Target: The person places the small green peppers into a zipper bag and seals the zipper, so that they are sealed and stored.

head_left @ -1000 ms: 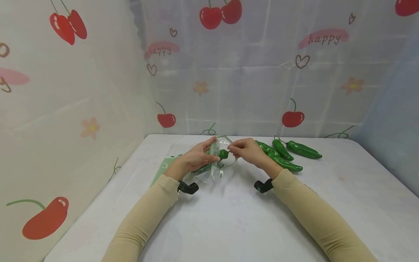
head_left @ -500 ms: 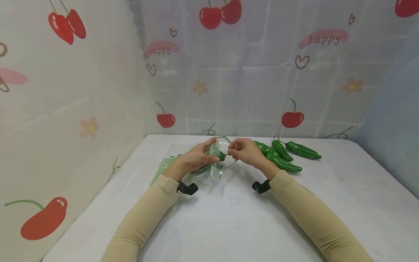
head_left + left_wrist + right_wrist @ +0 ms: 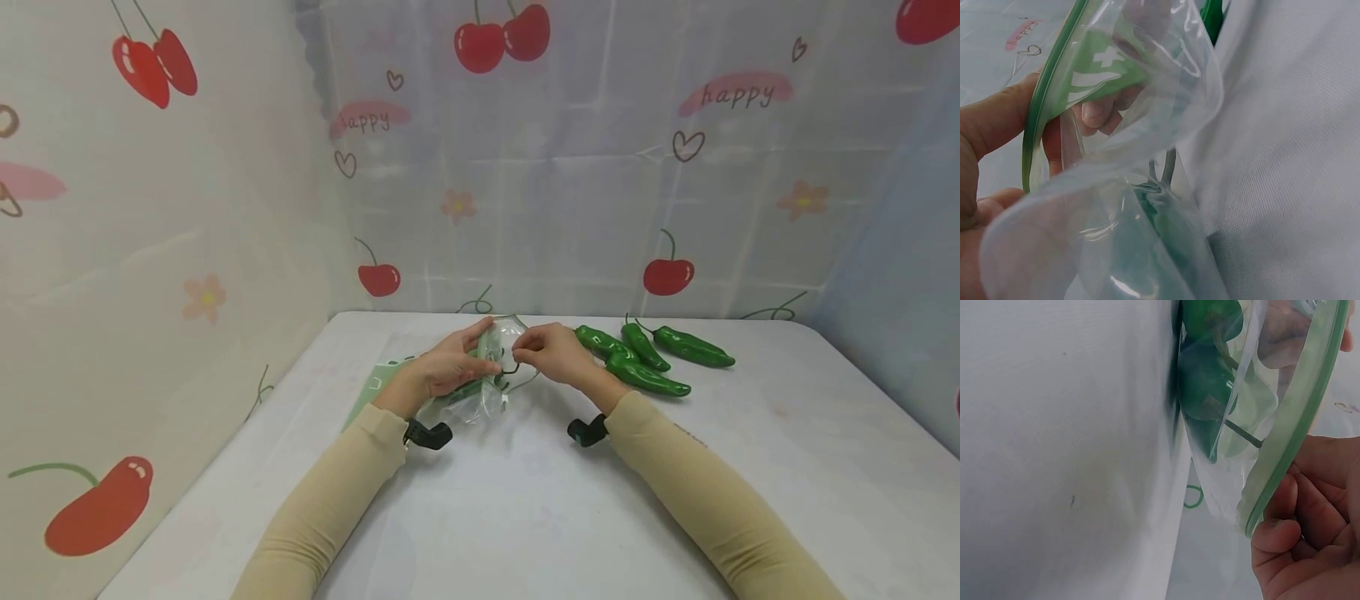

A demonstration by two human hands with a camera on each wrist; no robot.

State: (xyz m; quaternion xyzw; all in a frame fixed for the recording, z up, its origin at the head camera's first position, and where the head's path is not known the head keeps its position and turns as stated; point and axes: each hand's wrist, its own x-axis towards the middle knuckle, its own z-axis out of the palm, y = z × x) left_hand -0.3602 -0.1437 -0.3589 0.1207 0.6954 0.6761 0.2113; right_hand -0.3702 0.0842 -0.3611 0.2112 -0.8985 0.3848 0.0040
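My left hand (image 3: 453, 364) holds a clear zip bag (image 3: 474, 407) with a green zip edge (image 3: 1036, 115), its mouth facing right. Through the plastic, green peppers (image 3: 1207, 381) show in the right wrist view. One stem (image 3: 512, 370) pokes out at the mouth and reaches the fingertips of my right hand (image 3: 551, 352), which appear to pinch its end; the bag's edge partly hides the contact. In the right wrist view the fingers (image 3: 1280, 536) are curled close by the zip edge. Fingers also show through the plastic in the left wrist view.
Several green peppers (image 3: 647, 377) lie in a loose group right of my right hand. A light green printed sheet or bag (image 3: 369, 390) lies flat under my left wrist. Printed curtains stand behind the white table (image 3: 517, 517) and at its sides.
The pepper at the bag's mouth has gone further in, so only its stem shows now. My right hand has shifted left and slightly down with it. The left hand keeps its place.
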